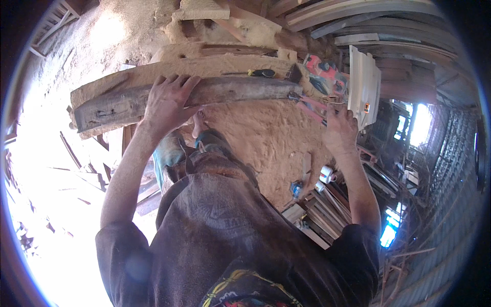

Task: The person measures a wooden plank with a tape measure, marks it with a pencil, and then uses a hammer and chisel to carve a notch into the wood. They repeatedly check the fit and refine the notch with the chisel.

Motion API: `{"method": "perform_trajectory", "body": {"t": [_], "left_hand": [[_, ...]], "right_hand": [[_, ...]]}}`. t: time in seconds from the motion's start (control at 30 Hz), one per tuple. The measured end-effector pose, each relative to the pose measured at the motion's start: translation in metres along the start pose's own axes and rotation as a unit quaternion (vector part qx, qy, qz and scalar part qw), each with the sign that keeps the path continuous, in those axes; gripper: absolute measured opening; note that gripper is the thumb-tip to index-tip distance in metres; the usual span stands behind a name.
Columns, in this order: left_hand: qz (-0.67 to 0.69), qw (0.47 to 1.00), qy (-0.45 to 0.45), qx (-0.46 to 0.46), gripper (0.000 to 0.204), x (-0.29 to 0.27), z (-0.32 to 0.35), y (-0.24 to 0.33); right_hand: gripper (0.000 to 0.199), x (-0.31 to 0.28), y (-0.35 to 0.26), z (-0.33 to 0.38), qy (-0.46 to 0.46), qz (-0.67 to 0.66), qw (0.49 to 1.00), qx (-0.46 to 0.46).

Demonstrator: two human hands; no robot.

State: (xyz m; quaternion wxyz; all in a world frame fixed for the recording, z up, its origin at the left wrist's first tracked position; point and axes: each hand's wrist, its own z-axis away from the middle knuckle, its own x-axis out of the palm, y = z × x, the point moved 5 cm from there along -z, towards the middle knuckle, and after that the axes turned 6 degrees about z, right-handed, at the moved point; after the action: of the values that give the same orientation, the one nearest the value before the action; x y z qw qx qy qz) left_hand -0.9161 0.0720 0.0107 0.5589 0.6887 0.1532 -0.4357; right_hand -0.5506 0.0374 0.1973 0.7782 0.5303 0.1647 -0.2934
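A long, weathered wooden beam [230, 91] lies across in front of me on a dusty plank bench [204, 66]. My left hand [171, 97] grips the beam left of its middle, fingers over the far edge and thumb along the near side. At the beam's right end, my right hand [340, 125] holds red-handled pliers [313, 105]; their jaws are at the wood's end. Whether the jaws hold anything is too small to tell. A yellow-and-black screwdriver [262, 73] rests just behind the beam. Beyond the pliers sits a red power tool [325, 74].
Pale boards [360, 84] stand at the right, with a small orange object [366, 107] on them. Sawdust covers the ground [255, 133]. Stacked timber [327, 212] and white containers [326, 175] are at my lower right. More long planks [378, 23] lie at the back right.
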Motion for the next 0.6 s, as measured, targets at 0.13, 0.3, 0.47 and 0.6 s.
{"method": "perform_trajectory", "body": {"t": [0.13,0.3,0.47,0.6], "left_hand": [[-0.104,0.994,0.026,-0.006,0.082,-0.028,0.009,-0.032],[-0.060,0.992,-0.097,-0.052,0.078,-0.038,0.013,-0.062],[-0.053,0.993,-0.094,-0.051,0.073,-0.039,0.014,-0.064],[-0.068,0.994,-0.074,-0.035,0.074,-0.044,0.019,-0.056]], "right_hand": [[0.057,0.008,0.001,-0.004,0.039,-0.001,0.999,-0.019],[0.047,0.012,0.016,-0.019,-0.065,-0.060,0.996,-0.005],[0.050,0.023,0.031,-0.027,-0.054,-0.130,0.990,-0.018],[0.055,0.053,0.041,-0.021,-0.051,-0.163,0.985,-0.038]]}}
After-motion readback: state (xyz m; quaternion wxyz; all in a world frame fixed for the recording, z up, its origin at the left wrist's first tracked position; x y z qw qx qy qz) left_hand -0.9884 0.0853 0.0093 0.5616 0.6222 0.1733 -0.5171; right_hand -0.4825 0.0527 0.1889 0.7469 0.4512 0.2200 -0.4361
